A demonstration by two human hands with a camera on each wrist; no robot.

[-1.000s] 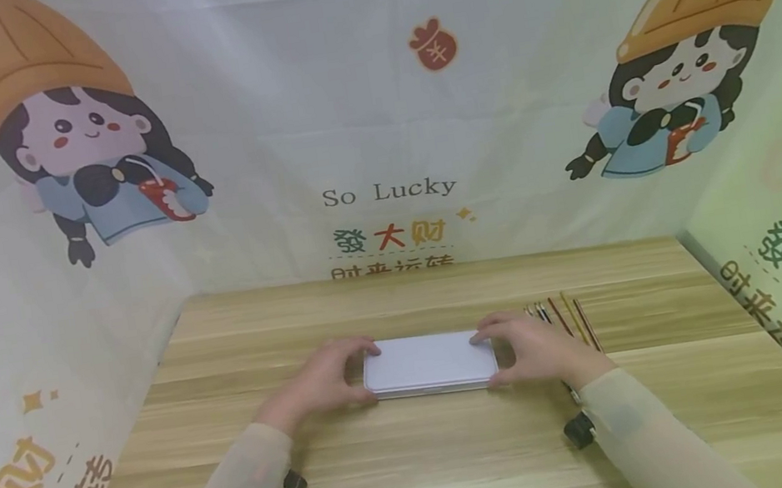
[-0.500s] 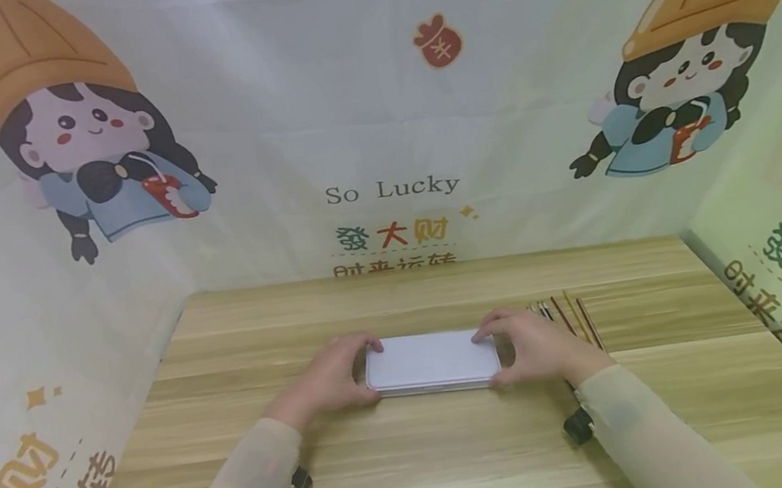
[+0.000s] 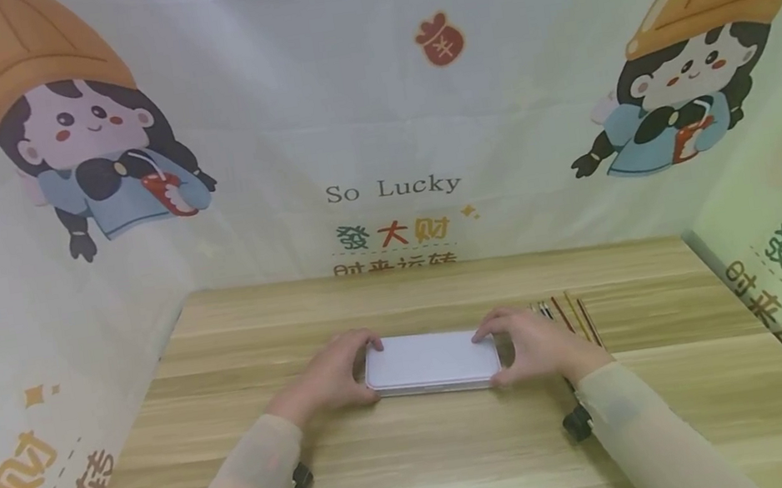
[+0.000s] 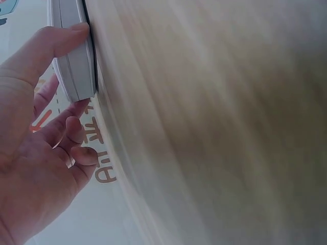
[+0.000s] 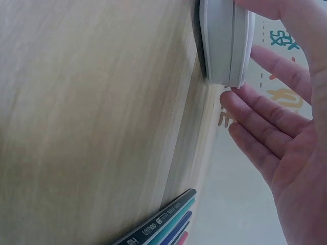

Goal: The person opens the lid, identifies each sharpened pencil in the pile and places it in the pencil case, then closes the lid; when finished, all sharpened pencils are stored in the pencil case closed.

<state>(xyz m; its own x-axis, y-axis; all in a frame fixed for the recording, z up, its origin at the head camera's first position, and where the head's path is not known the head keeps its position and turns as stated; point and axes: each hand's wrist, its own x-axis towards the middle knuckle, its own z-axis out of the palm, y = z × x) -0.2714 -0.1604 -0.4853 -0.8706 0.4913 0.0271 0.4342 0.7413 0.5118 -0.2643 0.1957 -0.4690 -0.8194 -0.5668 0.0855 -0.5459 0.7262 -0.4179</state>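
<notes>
A flat white pencil case with rounded corners lies lengthwise on the wooden table, its lid down. My left hand grips its left end, thumb on the near edge and fingers at the far corner. At the opposite end, my right hand holds the case the same way. In the left wrist view the thumb presses the case's side, and the other fingers spread behind it. The right wrist view shows the case's end between thumb and fingers, with a seam along its side.
Several pencils lie side by side just right of my right hand, partly hidden under the wrist. The close ones show dark, teal and blue barrels. Printed cloth walls enclose the table at the back and both sides.
Both hands keep their hold on the pencil case, which stays in place with its lid down. The head view has shifted very slightly.
</notes>
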